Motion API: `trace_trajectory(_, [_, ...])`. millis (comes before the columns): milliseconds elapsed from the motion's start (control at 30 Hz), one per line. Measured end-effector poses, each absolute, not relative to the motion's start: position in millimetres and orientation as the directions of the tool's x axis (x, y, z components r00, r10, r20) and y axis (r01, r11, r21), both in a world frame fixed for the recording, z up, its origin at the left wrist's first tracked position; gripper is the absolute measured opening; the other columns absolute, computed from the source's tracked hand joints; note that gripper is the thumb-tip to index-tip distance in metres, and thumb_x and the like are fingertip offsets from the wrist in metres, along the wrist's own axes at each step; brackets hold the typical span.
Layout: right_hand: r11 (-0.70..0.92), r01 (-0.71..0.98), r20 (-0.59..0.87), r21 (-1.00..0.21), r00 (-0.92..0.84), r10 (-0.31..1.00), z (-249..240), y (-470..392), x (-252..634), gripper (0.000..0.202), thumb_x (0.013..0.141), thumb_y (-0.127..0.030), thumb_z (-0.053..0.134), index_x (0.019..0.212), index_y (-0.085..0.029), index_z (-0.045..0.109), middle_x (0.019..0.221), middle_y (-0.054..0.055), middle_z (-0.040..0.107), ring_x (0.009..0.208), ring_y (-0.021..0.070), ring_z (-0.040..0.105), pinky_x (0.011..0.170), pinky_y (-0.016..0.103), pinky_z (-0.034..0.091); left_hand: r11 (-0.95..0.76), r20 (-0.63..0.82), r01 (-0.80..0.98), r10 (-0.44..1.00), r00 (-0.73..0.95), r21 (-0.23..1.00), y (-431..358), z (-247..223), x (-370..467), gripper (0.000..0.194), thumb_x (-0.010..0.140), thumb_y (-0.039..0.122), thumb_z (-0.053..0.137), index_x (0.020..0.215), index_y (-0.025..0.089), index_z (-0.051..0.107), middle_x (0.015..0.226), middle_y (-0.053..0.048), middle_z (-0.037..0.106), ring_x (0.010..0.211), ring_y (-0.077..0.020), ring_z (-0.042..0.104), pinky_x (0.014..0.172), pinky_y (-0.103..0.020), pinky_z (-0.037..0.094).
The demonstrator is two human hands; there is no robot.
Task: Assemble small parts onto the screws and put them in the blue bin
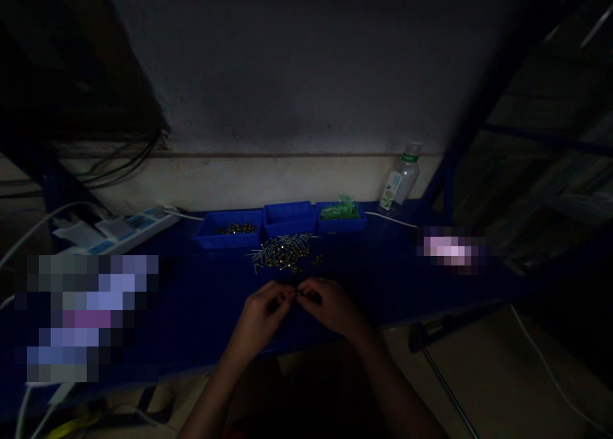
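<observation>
My left hand (265, 312) and my right hand (330, 305) meet above the front part of the blue table, thumbs and fingers pinched together. A small dark piece (298, 293) shows between the fingertips, too little of it to name. Just beyond my hands lies a loose heap of small metal parts (283, 252), thin silvery pins mixed with brass-coloured pieces. Behind the heap, a blue bin (207, 236) on the left holds more brass-coloured parts. Beside it are a middle blue bin (290, 226) and a right blue bin (341, 224) with green plastic pieces (341, 209) in it.
A clear bottle (405, 182) stands at the back right against the wall. White power strips (136, 230) with plugs and cables lie at the left. Two blurred-out items rest on the blue table (191, 311), one at each side. Blue frame posts rise at both ends.
</observation>
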State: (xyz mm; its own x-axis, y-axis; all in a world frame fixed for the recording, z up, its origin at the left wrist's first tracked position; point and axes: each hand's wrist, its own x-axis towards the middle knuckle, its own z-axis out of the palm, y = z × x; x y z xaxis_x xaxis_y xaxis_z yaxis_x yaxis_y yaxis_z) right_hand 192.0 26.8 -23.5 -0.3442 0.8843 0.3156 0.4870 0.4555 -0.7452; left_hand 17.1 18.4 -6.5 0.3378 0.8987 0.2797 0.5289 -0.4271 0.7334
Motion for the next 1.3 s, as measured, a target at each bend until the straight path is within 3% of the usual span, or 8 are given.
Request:
trace_trajectory(300, [0.409, 0.473, 0.284, -0.781, -0.313, 0.906, -23.3, 26.0, 190.9, 0.009, 0.080, -0.027, 0.058, 0.087, -0.020, 0.058, 0.079, 0.000, 0.064, 0.075, 0.0123, 0.060, 0.069, 0.023, 0.045, -0.416, 0.280, 0.537, 0.906, 0.318, 0.734, 18.7, -6.6, 18.5, 0.017, 0.084, 0.028, 0.051, 0.088, 0.018, 0.065, 0.080, -0.002, 0.062, 0.073, -0.0136, 0.057, 0.068, -0.024, 0.044])
trace_trajectory(633, [0.454, 0.504, 0.309, -0.734, -0.347, 0.885, -24.3, 26.6, 192.6, 0.018, 0.083, -0.029, 0.054, 0.098, -0.022, 0.061, 0.090, 0.003, 0.065, 0.085, 0.0150, 0.060, 0.078, 0.027, 0.044, -0.429, 0.304, 0.539, 0.901, 0.308, 0.725, 16.7, -3.2, 18.8, 0.019, 0.085, 0.028, 0.049, 0.091, 0.018, 0.064, 0.083, -0.003, 0.063, 0.076, -0.0147, 0.058, 0.070, -0.026, 0.045])
trace_trajectory(933, [0.485, 0.519, 0.311, -0.704, -0.388, 0.867, -21.9, 25.5, 192.5, 0.010, 0.083, -0.027, 0.055, 0.088, -0.021, 0.063, 0.084, 0.001, 0.065, 0.080, 0.0134, 0.059, 0.073, 0.024, 0.043, -0.457, 0.304, 0.520, 0.884, 0.356, 0.721, 16.6, -4.0, 19.6, 0.019, 0.085, 0.027, 0.050, 0.089, 0.018, 0.066, 0.085, -0.003, 0.064, 0.078, -0.0148, 0.059, 0.071, -0.024, 0.046])
trace_trajectory(1300, [0.423, 0.457, 0.322, -0.782, -0.284, 0.903, -23.7, 26.9, 193.0, 0.017, 0.084, -0.029, 0.054, 0.098, -0.021, 0.060, 0.089, 0.002, 0.066, 0.083, 0.0141, 0.062, 0.076, 0.025, 0.045, -0.430, 0.277, 0.562, 0.899, 0.340, 0.707, 21.4, -9.0, 17.4, 0.020, 0.086, 0.029, 0.046, 0.090, 0.019, 0.063, 0.086, -0.004, 0.064, 0.079, -0.0165, 0.059, 0.073, -0.027, 0.045])
